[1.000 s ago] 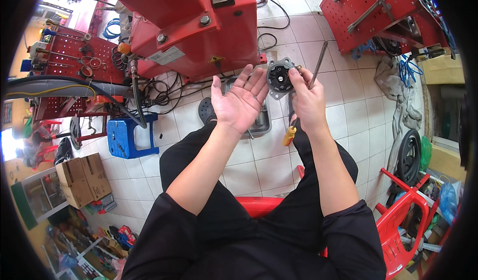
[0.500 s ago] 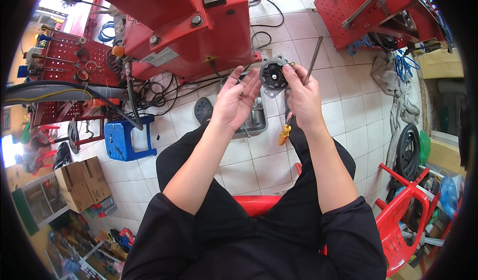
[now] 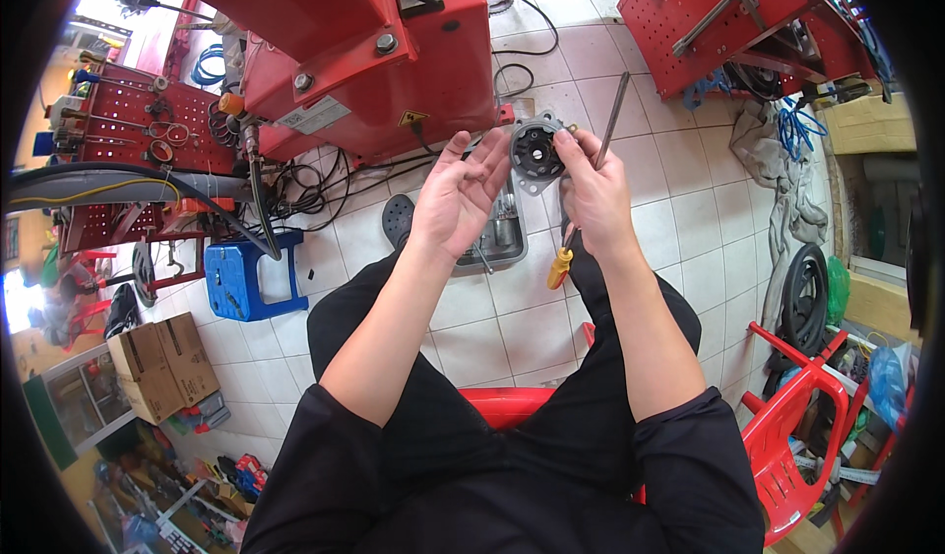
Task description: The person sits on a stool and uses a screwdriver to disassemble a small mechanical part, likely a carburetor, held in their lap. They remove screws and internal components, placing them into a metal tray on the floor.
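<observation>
My left hand (image 3: pixel 458 190) is palm up, fingers apart and slightly curled, thumb bent inward; I see nothing clearly held in it. My right hand (image 3: pixel 598 190) grips a round metal housing (image 3: pixel 535 150) with a dark recessed centre and flanged rim, thumb on its edge, together with a long screwdriver whose shaft (image 3: pixel 617 106) points up and whose yellow handle (image 3: pixel 560 268) hangs below. Under my hands, partly hidden, a grey metal tray (image 3: pixel 497 257) holding parts sits on the tiled floor.
A large red machine (image 3: pixel 384 81) stands ahead, with black cables below. Red tool carts (image 3: pixel 679 12) flank it. A blue stool (image 3: pixel 246 278) and cardboard boxes (image 3: pixel 162 367) are left; a red chair (image 3: pixel 787 446) and black tyre (image 3: pixel 802 298) are right, near my black-clothed legs.
My left thumb has folded inward over the palm and its fingers have curled slightly. Both hands, with the housing and screwdriver, appear a little farther left in the view.
</observation>
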`<state>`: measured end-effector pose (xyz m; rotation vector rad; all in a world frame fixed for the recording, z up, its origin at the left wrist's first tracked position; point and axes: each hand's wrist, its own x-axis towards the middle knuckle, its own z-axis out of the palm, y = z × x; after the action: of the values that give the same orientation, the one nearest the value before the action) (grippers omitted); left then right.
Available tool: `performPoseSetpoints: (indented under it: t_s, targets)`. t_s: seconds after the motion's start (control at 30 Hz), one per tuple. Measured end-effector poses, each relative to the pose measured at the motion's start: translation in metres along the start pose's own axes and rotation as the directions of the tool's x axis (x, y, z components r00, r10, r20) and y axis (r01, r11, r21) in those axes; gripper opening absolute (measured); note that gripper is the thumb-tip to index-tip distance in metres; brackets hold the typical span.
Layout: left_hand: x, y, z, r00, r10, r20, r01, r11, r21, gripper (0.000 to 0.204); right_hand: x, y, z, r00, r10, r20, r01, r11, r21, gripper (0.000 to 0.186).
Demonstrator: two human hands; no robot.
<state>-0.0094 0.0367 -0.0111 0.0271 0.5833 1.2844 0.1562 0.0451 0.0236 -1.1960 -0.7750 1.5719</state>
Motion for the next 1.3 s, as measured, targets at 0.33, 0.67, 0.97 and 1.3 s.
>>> performPoseSetpoints:
  t_s: [0.33, 0.67, 0.97, 1.3]
  targets:
    - [-0.014, -0.007, 0.022, 0.972, -0.158, -0.173, 0.225, 0.84, 0.495, 0.057, -0.005, 0.005, 0.012, 0.983, 0.029, 0.183, -0.025, 0.999, -0.023, 0.026]
    - [-0.009, -0.006, 0.001, 0.985, -0.156, -0.073, 0.164, 0.98, 0.117, 0.055, -0.013, 0.003, 0.024, 0.98, 0.168, 0.106, -0.087, 0.841, -0.534, 0.043]
    - [-0.001, 0.043, 0.002, 0.986, 0.12, 0.115, -0.126, 0.991, 0.042, 0.05, -0.022, 0.011, 0.022, 0.903, 0.191, 0.385, -0.03, 0.922, -0.386, 0.029]
    - [-0.005, 0.053, 0.002, 0.938, 0.291, 0.186, -0.327, 0.923, 0.203, 0.063, -0.035, 0.011, 0.034, 0.793, 0.448, 0.412, -0.284, 0.871, -0.401, 0.038]
